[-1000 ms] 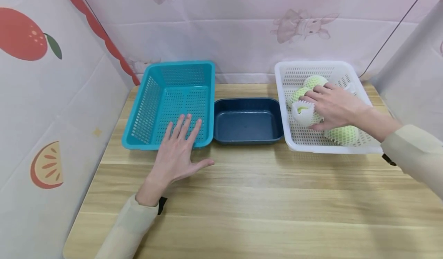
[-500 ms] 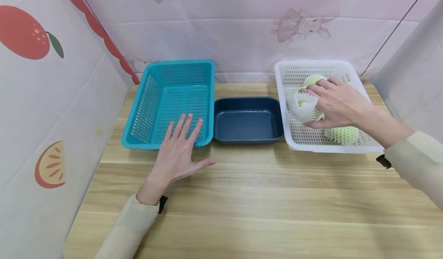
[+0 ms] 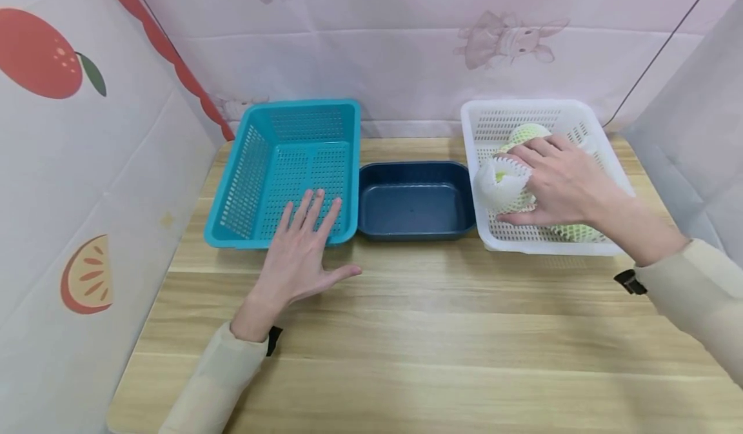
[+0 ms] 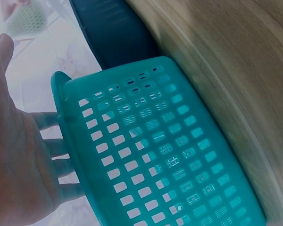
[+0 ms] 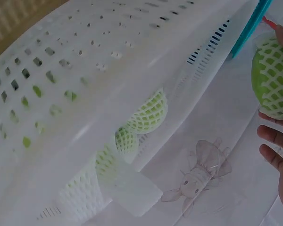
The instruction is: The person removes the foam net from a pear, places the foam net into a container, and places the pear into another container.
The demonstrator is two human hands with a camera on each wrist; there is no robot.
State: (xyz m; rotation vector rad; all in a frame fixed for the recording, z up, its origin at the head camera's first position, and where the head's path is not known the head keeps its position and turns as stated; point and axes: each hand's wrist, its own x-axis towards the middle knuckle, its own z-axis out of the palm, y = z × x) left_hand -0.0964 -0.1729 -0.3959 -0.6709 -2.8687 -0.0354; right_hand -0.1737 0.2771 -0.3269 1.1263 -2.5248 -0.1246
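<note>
Head view, left to right: left hand (image 3: 296, 253) is hovering or resting at the near rim of the teal basket (image 3: 354, 182), fingers straight and spread, thumb pointing out sideways, grasping nothing. Whether those fingers are touching the basket, I am not able to tell. Dark blue tray (image 3: 413, 195) is sitting between the 2 baskets on the wooden table (image 3: 441, 331). At right, right hand (image 3: 554, 182) is grasping 1 green fruit (image 3: 504, 186) in a white net sleeve (image 3: 492, 191), thumb on the near side, fingers curling over the far side. This fruit is showing over the left part of the white basket (image 3: 545, 247), where other netted fruits (image 3: 529, 132) are lying.

Judging: step in hand is appearing to be picking the fruit out of the white basket. Next move is calling for height enough to clear the rim and a steady hold, as the loose sleeve could be slipping.
</note>
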